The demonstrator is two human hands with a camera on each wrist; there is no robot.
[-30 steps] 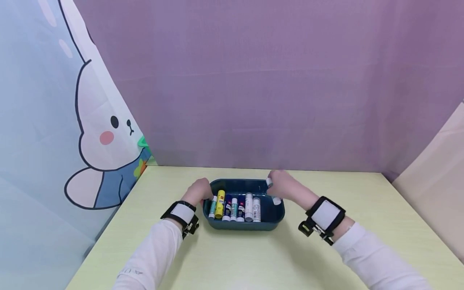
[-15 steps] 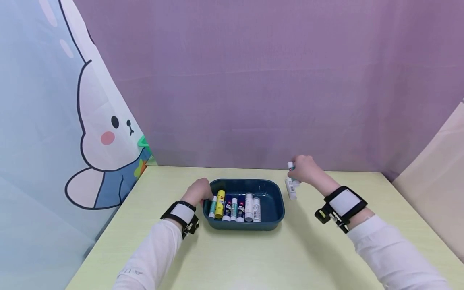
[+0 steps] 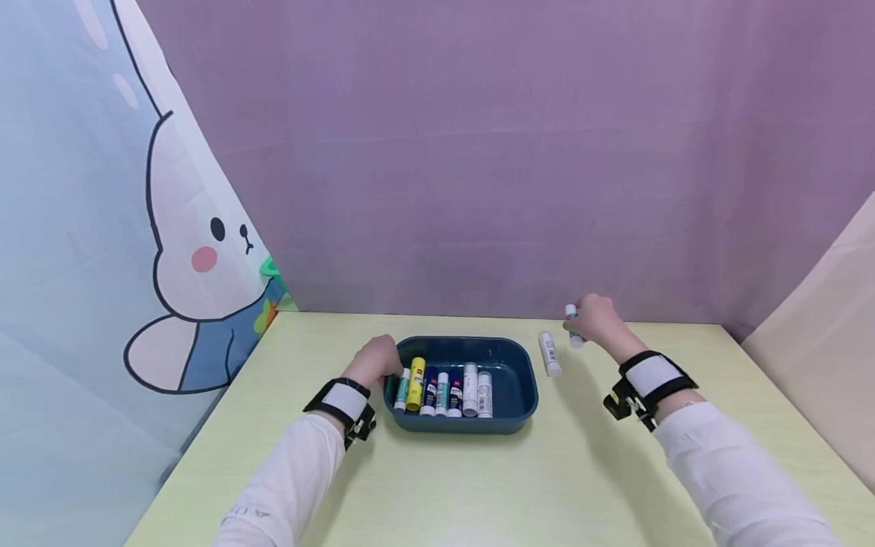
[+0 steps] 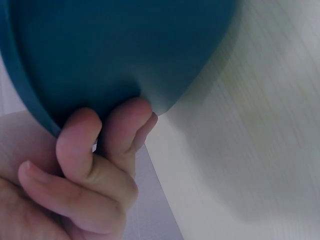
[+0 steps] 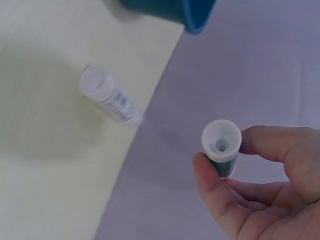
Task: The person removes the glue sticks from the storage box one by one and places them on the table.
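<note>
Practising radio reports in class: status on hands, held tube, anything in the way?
Left hand gripping left end of bin. Right hand pinching green-and-white tube, right of bin. Possible obstacle: white tube on table, between bin and right hand.

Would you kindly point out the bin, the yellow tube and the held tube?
Bin (image 3: 459, 426), head view: front outer wall.
Yellow tube (image 3: 415, 385), head view: middle of its body.
Held tube (image 5: 221, 151), right wrist view: hollow white end.
</note>
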